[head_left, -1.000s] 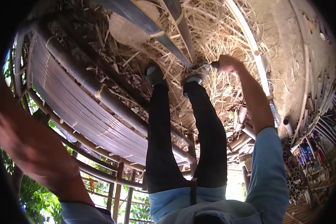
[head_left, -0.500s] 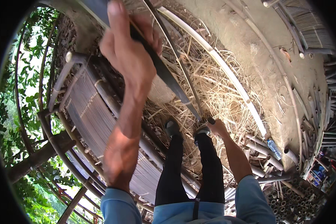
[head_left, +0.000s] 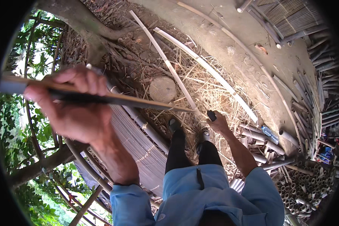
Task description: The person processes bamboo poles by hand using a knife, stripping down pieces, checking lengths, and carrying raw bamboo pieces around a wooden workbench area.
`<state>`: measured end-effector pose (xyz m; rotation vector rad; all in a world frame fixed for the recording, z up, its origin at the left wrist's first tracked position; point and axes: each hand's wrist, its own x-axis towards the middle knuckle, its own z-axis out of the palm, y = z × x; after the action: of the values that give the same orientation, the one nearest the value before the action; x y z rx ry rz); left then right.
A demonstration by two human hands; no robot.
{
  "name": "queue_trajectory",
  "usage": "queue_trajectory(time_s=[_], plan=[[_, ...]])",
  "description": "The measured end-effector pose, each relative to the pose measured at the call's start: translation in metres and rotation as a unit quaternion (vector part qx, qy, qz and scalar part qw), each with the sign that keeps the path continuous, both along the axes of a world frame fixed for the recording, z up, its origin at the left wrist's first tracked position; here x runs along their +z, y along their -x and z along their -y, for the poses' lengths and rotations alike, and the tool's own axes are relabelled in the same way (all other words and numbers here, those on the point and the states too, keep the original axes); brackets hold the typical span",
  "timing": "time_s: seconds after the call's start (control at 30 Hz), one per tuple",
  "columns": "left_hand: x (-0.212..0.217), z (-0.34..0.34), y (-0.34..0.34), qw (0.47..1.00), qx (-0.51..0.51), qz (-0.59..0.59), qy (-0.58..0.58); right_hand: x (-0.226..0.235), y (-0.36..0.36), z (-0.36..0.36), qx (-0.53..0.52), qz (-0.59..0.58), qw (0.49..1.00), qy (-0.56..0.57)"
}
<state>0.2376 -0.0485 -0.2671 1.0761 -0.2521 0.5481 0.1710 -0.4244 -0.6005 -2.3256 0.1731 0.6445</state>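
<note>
My left hand [head_left: 79,122] is raised on the left, its fingers wrapped round a long split bamboo strip [head_left: 139,102]. The strip is dark on its face with a tan edge, and it slants down to the right towards my other hand. By my feet, my right hand [head_left: 221,125] is closed round a tool with a black handle [head_left: 211,115]; I cannot make out its blade. A second, pale bamboo strip [head_left: 165,60] runs from the far ground to just short of my right hand. Beyond it a wider white bamboo strip [head_left: 211,71] lies over the shavings.
Pale bamboo shavings [head_left: 214,90] cover the ground ahead, beside a round stump [head_left: 162,89]. To my left stands a slatted bamboo bench [head_left: 139,150]. A plastic bottle [head_left: 270,134] and cut bamboo tubes [head_left: 305,184] lie on the right. A tree trunk [head_left: 75,19] rises at far left.
My left hand has swung left and nearer with its strip. The second strip, earlier close beside it, now lies farther apart, pale side showing. My right hand has shifted only slightly.
</note>
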Motion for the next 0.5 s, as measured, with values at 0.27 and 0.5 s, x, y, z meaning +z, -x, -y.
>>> queue_trajectory(time_s=[0.27,0.5], plan=[[0.145,0.021,0.146,0.979,0.202,-0.002,0.004,-0.069,0.054,0.094,0.255,-0.108,0.951,0.138],[0.129,0.041,0.15,0.952,0.305,0.005,-0.042,-0.038,0.098,0.2,-0.007,-0.096,0.995,0.018]])
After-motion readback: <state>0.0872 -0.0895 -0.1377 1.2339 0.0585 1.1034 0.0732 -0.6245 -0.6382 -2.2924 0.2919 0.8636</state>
